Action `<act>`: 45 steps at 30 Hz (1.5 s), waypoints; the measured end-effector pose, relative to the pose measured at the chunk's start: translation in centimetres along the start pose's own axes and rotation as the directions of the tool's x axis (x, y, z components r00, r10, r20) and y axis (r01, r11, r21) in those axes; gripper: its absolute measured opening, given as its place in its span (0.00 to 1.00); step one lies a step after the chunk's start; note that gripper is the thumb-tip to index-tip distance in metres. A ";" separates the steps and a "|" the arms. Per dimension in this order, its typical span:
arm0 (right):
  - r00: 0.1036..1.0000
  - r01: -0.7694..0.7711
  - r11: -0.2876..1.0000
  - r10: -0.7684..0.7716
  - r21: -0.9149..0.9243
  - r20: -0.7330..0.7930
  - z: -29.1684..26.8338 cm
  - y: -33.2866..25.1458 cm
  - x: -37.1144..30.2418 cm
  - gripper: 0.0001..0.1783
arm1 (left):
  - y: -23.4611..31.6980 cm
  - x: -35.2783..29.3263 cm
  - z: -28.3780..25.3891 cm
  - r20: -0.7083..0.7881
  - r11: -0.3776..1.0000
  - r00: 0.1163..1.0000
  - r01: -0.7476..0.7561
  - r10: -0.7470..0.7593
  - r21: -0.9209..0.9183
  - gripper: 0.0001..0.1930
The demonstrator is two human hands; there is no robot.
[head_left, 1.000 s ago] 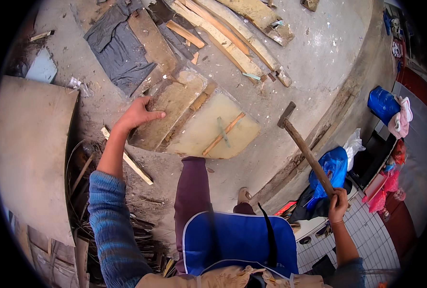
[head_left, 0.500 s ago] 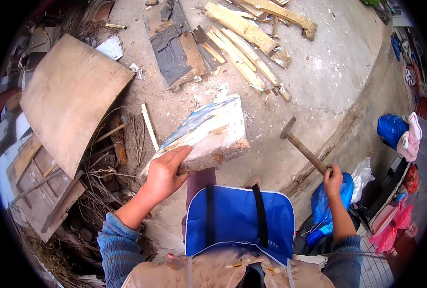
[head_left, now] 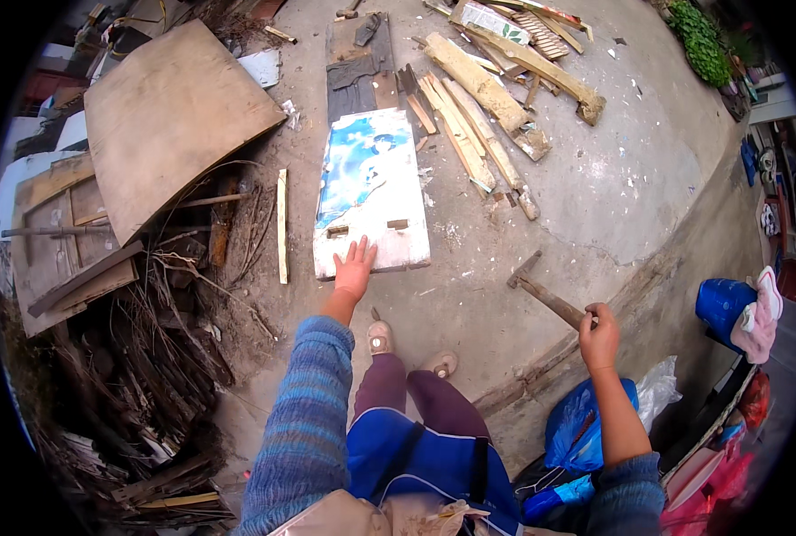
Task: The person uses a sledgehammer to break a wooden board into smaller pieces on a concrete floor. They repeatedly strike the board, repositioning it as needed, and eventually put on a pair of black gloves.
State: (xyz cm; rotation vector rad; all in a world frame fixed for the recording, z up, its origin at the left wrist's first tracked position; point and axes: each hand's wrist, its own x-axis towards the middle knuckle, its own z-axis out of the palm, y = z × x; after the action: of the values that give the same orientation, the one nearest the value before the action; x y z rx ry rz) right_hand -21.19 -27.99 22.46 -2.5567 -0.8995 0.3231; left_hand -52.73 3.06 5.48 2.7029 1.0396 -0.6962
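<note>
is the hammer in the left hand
No, the right hand grips the hammer by its handle, while the left hand is spread over the picture-covered panel.

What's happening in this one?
A person's left hand is spread over the near end of a panel with a blue and white picture on it. The right hand grips a hammer by its handle, the head off to the right, apart from the panel. Pale wooden strips lie on the ground beyond, and a large brown sheet leans over debris at the left. Whether the panel rests fully flat is hard to tell.
</note>
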 end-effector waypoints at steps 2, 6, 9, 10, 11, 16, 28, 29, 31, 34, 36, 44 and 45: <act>1.000 0.016 1.000 -0.016 -0.002 0.006 1.0 -1.1 0.6 0.04 | 0.6 -3.4 2.4 0.027 0.978 0.993 0.119 -0.117 -0.169 0.33; 0.999 0.054 0.997 -0.054 -0.061 0.008 1.2 -1.2 1.5 0.04 | 2.6 -11.6 2.8 0.015 0.863 0.992 0.114 -0.122 -0.493 0.35; 0.999 0.040 0.994 -0.040 -0.099 0.005 1.4 -2.0 1.8 0.04 | 0.2 -17.0 3.1 -0.041 0.741 0.928 0.267 -0.369 -0.616 0.33; 0.999 0.040 0.995 -0.042 -0.096 -0.014 1.4 -2.0 2.3 0.04 | -0.7 -17.5 2.7 -0.056 0.704 0.891 0.315 -0.450 -0.636 0.32; 0.999 0.035 0.995 -0.038 -0.092 -0.030 1.6 -2.1 2.4 0.04 | -2.1 -17.5 2.7 -0.081 0.660 0.872 0.301 -0.483 -0.688 0.31; 1.000 -0.017 0.988 0.021 -0.152 0.024 1.8 -1.8 2.2 0.05 | -5.2 -14.0 1.3 0.077 0.361 0.808 0.343 -0.583 -0.867 0.24; 0.387 -0.101 0.760 0.625 -0.642 0.678 2.0 -5.4 3.0 0.12 | 2.9 -3.7 -9.2 0.625 -0.166 0.704 0.698 0.337 -0.697 0.20; 0.257 -0.373 0.707 0.701 -0.601 0.665 1.6 -8.1 4.6 0.11 | 4.5 -3.3 -10.0 0.633 -0.145 0.633 0.749 0.446 -0.647 0.23; 0.043 -0.770 0.496 0.668 -0.402 0.743 0.3 -12.0 5.9 0.09 | 8.1 -3.5 -7.8 0.671 -0.137 0.440 0.880 0.597 -0.456 0.32; -0.024 -0.965 0.217 0.494 -0.150 0.869 -3.9 -16.4 3.5 0.10 | 11.6 -3.1 -10.2 0.656 -0.317 0.334 0.937 0.677 -0.150 0.36; -0.044 -0.998 -0.056 0.368 -0.025 0.929 -4.5 -18.8 0.4 0.14 | 12.8 -2.7 -11.7 0.678 -0.445 0.262 0.889 0.687 0.107 0.27; 0.317 -0.331 -0.881 -0.442 -0.338 0.839 2.2 -26.5 -6.3 0.15 | 6.3 -2.0 -13.0 0.687 -0.735 0.608 0.660 0.398 -0.158 0.10; 0.397 -0.258 -0.889 -0.455 -0.379 0.797 2.6 -27.3 -7.3 0.15 | 5.6 -2.5 -14.5 0.718 -0.706 0.593 0.678 0.364 -0.203 0.09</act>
State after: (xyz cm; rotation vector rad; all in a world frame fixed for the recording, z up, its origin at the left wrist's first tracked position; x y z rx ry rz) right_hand -42.50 -12.49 33.07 0.2797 1.2611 1.2833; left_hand -45.35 1.86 19.30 -0.0938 1.1908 -0.1194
